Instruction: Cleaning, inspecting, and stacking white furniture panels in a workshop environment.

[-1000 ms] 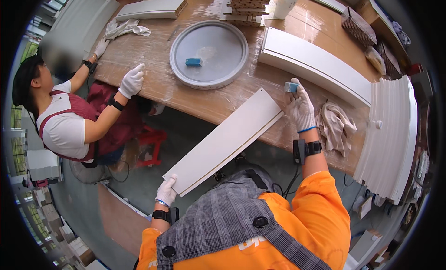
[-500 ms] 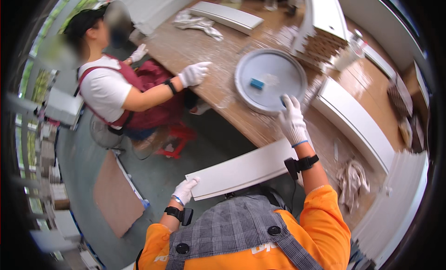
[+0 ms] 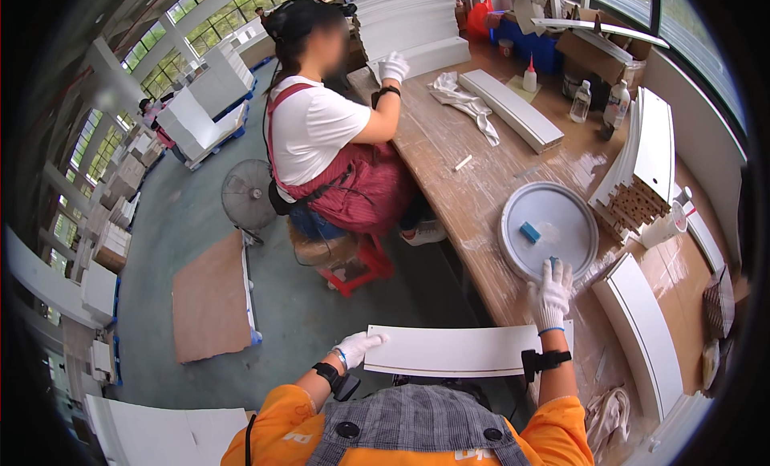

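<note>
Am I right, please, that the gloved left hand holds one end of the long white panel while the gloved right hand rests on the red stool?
Not quite: the head view shows the right hand resting on the rim of the round grey tray on the workbench, not on a stool. The left hand does hold one end of the long white panel.

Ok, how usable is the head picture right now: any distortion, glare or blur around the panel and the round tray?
Head view: heavy fisheye, so the white panel and workbench edges bow toward a black rim; even daylight from the windows, soft shadows; mild sheen on the grey round tray; left hand and right hand sharp; the co-worker's face is blurred.
</note>
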Available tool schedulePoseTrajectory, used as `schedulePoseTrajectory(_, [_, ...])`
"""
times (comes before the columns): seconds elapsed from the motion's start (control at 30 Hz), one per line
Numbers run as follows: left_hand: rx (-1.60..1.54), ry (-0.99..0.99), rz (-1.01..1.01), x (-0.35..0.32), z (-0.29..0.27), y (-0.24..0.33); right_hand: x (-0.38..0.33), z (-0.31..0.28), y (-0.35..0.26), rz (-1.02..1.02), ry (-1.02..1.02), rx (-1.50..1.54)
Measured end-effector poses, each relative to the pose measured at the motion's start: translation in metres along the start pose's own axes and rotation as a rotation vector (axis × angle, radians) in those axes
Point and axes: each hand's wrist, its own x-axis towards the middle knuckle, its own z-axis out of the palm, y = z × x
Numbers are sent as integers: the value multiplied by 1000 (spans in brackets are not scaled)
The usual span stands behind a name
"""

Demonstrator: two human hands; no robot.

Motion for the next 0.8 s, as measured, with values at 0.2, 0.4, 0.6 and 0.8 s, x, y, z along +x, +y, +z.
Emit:
schedulePoseTrajectory(0.2, [100,-88,39,12,-21,-8,-64,-40,-1,208,-313,699])
schedulePoseTrajectory(0.4, [29,-231,80,18,-34,-6,-173,-56,-3,698,-1258,1240])
schedulePoseTrajectory(0.6, [146,-325,224,-4,-29,25,-235,-7,-44,1138,-739,1921])
schedulePoseTrajectory(0.8, [581,-343,457,-58,-10,70,-225,-2,-87,1286,-294,2278])
